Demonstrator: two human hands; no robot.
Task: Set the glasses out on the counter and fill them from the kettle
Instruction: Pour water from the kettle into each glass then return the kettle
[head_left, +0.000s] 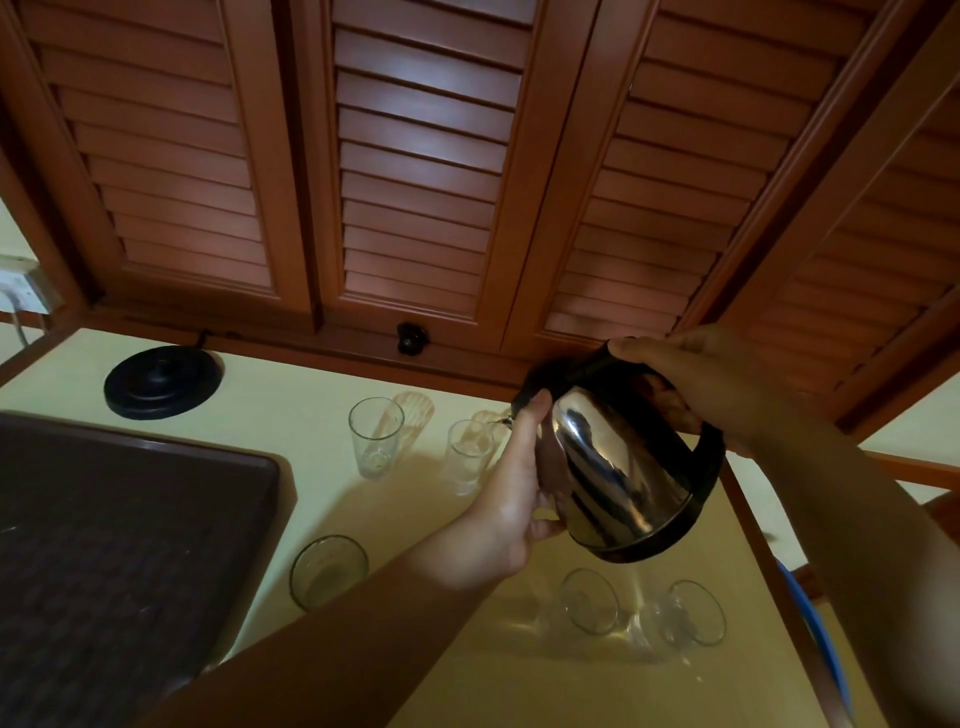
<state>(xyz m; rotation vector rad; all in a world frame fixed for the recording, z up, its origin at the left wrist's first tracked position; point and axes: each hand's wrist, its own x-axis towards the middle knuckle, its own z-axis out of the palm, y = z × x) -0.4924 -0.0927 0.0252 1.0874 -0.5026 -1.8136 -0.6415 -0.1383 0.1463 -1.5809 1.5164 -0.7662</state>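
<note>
Head view showed a stainless steel electric kettle (618, 473) right of the frame's centre, held above the yellow counter (291, 410) and tipped with its spout toward the left. The right hand (691, 384) was curled round the kettle's black handle (597, 364) from above. The left hand (511, 493) lay against the kettle's shiny side with its fingers fairly straight, thumb up near the spout, steadying the body rather than closing round it. Just beside the spout, left of it in the frame, stood a clear drinking glass (467, 462), upright on the counter; whether water was falling into it could not be made out. A second upright glass (375, 436) stood near it, further left. Lower in the frame stood three more: one glass at lower centre-left (327, 571), partly behind the left forearm, and a pair below the kettle, the nearer-left glass (589, 600) and the right-hand glass (693, 613), close beside each other. At upper left of the counter sat the kettle's round black power base (163, 382), well apart from the kettle. A dark brown tray (130, 545) filled the lower left of the frame. Louvred wooden cabinet doors (421, 156) covered the whole upper frame, with a small black knob (411, 338) at their lower edge.
</note>
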